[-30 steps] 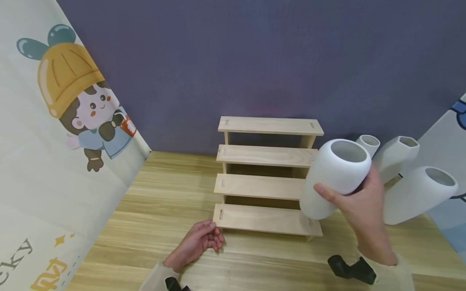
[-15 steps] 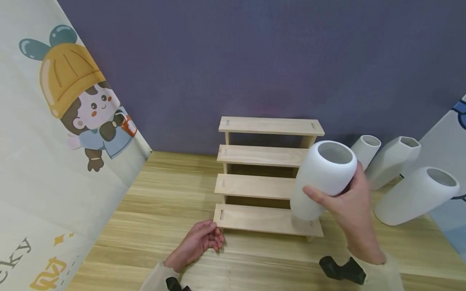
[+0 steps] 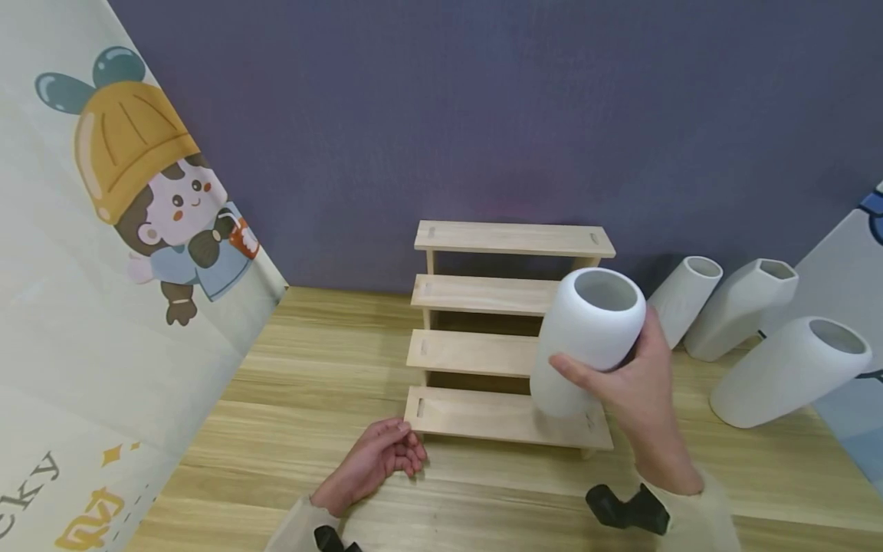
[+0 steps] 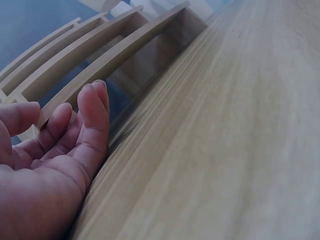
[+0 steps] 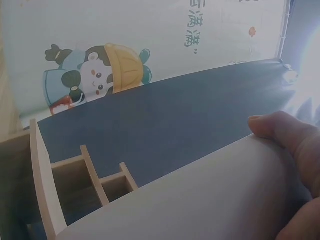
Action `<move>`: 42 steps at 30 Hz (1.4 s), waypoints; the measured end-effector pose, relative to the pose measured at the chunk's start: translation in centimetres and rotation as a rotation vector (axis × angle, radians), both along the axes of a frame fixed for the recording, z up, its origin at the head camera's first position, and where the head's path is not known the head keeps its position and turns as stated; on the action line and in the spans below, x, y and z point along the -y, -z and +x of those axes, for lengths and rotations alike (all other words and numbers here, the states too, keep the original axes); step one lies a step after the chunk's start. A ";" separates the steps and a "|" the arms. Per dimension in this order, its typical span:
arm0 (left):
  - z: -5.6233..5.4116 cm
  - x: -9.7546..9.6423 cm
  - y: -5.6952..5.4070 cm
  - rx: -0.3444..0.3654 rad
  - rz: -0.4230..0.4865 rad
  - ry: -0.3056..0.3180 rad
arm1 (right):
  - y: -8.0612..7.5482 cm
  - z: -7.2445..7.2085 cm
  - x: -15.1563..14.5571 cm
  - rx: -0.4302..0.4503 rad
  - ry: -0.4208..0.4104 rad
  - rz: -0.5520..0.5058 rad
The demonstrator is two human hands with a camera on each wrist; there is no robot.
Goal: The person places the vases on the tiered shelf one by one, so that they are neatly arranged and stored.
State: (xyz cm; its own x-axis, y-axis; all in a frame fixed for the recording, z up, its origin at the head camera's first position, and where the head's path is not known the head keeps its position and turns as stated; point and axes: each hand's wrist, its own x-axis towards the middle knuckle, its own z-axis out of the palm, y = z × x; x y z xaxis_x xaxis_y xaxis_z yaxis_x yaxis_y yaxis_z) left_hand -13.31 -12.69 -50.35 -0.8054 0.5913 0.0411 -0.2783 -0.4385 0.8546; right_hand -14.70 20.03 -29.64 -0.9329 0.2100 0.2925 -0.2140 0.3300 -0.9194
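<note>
A white vase with a round mouth is held by my right hand, thumb on its near side and the other fingers mostly hidden behind. It hangs tilted over the right part of a wooden stepped shelf, covering some of its steps; whether it touches them I cannot tell. In the right wrist view the vase fills the lower part, under the thumb. At the bottom step's front left corner, my left hand pinches the board between thumb and finger. The left wrist view shows this hand beside that corner.
Three more white vases stand at the right: a slim one, a faceted one and a smooth one. A dark blue wall rises behind the shelf. A printed sheet borders the wooden table on the left.
My right hand has carried the vase leftward across the shelf, uncovering more of the vases at the right. My left hand has stayed at the shelf corner.
</note>
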 end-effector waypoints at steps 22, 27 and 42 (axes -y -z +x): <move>0.0 0.1 -0.2 0.022 -0.010 -0.006 | 1.3 -1.2 2.1 -0.077 -0.064 -0.002; 0.0 0.0 -0.2 0.017 -0.001 -0.001 | 1.4 -1.3 2.5 -0.090 -0.083 -0.002; 0.1 -0.1 -0.2 0.013 -0.006 -0.009 | 1.8 -1.4 3.9 -0.082 -0.138 -0.027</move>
State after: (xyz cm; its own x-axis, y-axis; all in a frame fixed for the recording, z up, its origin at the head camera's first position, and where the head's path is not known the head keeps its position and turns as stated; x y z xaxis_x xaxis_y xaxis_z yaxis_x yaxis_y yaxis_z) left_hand -13.21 -12.63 -50.12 -0.8113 0.5840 0.0274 -0.2851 -0.4360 0.8536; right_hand -16.10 16.14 -31.41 -0.9266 0.0903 0.3651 -0.3305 0.2679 -0.9050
